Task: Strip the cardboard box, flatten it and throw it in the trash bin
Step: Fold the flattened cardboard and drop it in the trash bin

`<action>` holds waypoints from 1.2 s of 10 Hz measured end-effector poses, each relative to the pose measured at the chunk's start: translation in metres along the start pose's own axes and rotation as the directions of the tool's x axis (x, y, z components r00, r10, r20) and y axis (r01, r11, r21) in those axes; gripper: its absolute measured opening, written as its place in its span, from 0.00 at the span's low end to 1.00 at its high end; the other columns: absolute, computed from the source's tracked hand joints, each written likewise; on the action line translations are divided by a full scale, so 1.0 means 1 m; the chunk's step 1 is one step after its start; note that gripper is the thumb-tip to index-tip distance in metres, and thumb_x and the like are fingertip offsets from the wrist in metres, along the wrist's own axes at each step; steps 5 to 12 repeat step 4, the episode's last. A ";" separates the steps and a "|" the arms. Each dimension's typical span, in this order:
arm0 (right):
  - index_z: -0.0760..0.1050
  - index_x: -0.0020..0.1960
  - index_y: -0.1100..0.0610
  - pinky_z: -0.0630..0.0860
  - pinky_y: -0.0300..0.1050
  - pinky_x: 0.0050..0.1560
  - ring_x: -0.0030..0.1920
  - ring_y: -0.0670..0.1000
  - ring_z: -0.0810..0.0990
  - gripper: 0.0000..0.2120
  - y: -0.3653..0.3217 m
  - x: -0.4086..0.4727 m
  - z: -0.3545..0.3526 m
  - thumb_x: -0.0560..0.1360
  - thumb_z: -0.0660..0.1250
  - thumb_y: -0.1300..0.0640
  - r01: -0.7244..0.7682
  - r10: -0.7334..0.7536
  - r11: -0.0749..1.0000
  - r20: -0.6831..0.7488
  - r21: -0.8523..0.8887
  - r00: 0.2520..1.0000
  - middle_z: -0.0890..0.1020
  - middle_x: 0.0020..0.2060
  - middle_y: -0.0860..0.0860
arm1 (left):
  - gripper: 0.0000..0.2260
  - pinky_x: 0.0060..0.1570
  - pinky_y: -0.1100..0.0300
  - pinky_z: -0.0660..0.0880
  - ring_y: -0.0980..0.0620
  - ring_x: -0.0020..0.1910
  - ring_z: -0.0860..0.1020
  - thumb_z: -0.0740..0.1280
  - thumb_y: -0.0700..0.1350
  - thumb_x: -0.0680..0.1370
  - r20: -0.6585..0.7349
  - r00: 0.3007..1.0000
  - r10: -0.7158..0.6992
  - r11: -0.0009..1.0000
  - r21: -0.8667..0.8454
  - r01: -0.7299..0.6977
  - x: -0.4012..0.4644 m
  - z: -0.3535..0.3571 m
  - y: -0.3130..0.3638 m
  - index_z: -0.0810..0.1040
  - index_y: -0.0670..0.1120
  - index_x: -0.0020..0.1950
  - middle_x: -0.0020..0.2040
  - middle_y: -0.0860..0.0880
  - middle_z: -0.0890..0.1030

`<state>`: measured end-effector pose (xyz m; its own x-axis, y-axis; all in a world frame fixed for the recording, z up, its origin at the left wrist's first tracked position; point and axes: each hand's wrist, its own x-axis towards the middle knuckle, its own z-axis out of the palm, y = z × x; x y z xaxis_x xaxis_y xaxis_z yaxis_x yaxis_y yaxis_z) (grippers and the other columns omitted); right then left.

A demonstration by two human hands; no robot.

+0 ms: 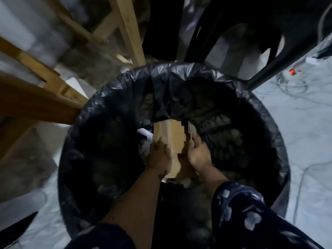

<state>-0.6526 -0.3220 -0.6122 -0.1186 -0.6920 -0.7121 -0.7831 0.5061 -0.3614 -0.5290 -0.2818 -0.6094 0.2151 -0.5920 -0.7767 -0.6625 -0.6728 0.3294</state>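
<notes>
Both hands, the left hand point(159, 155) and right hand point(198, 153), are clamped on the flattened cardboard box point(173, 139), one per side, holding it deep inside the trash bin point(125, 83) near its centre, seemingly to push it down among the rubbish.

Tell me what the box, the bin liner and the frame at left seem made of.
Box: plain brown cardboard, matte, folded flat. Liner: thin black plastic film, glossy and crinkled over the rim. Frame: pale wood, likely unpainted; blur hides the grain.
</notes>
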 end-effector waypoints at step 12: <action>0.46 0.78 0.56 0.61 0.51 0.71 0.75 0.59 0.58 0.29 -0.033 -0.041 -0.032 0.81 0.50 0.49 -0.053 0.065 0.993 0.119 -0.102 0.991 0.57 0.76 0.57 | 0.28 0.64 0.55 0.63 0.41 0.71 0.64 0.52 0.45 0.83 0.056 0.993 -0.100 0.969 -0.219 0.110 -0.064 -0.049 0.027 0.39 0.46 0.78 0.77 0.41 0.59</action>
